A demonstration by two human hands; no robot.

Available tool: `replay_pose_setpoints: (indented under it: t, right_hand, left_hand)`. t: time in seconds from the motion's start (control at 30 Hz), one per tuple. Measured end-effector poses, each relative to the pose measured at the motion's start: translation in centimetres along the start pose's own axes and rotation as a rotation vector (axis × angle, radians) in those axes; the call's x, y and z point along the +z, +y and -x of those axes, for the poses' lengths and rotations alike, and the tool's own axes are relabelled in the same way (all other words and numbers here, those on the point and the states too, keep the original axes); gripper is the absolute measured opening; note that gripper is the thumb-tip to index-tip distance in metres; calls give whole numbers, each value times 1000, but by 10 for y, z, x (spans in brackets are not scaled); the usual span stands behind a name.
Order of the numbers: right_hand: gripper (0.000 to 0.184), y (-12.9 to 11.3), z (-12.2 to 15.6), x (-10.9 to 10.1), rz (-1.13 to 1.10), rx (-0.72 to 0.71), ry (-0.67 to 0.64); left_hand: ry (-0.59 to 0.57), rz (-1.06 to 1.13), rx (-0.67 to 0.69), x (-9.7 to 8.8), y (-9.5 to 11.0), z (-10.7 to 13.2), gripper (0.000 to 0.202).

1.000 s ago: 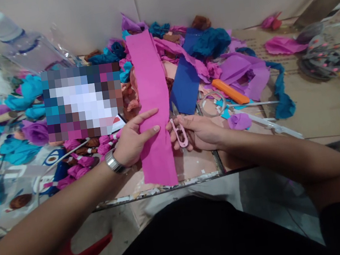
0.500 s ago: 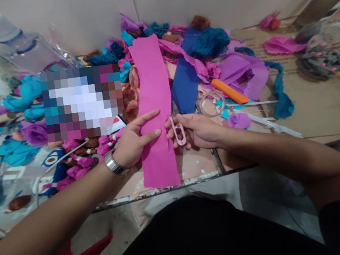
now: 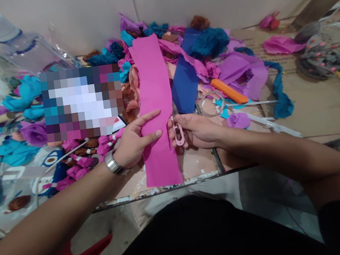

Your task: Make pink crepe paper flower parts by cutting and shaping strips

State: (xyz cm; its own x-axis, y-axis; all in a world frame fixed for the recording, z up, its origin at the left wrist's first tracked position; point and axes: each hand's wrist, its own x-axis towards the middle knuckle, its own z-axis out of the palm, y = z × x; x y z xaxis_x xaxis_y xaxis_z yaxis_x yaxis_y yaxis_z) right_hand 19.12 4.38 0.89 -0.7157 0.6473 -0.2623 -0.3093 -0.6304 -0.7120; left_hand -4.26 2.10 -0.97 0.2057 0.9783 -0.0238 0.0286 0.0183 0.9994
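Note:
A long strip of pink crepe paper (image 3: 151, 84) lies lengthwise in front of me. My left hand (image 3: 132, 143) grips its left side, thumb and index finger on top and apart, the other fingers hidden beneath the paper. At the strip's right edge, my right hand (image 3: 194, 130) holds a small pair of scissors (image 3: 179, 134) with pink handles. Part of a greyish blade shows beside the paper, next to a short slit in that edge.
Crumpled teal paper (image 3: 210, 42) and purple paper (image 3: 244, 71) cover the back of the table. An orange cutter (image 3: 229, 90) and a tape roll (image 3: 213, 104) lie right. A large clear bottle (image 3: 31, 49) stands back left. Cardboard (image 3: 320, 107) covers the right side.
The strip's lower end has swung slightly right. The scissors have turned a little in my right hand and shifted slightly right, with more blade showing. My left hand has hardly moved.

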Motion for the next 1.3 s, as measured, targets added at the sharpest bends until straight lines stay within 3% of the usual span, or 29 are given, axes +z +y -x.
replay_pose_setpoints:
  t: [0.43,0.7,1.0,1.13,1.3]
  right_hand:
    - [28,-3,1,6,-22,4,63]
    - [33,-2,1,3,-57,19,65]
    - [30,-7,8,0,51,53,22]
    - [36,-10,7,-7,131,-1,67]
    - [42,-12,0,-14,156,-188,186]
  left_hand:
    - [1,-5,5,1,1,0,70]
    - [3,-20,93,2,3,-2,72]
    - [99,86,-32,-1,0,-3,47]
    - [142,112,-14,-1,-2,-5,52]
    - [111,119,-26,0,0,-3,55]
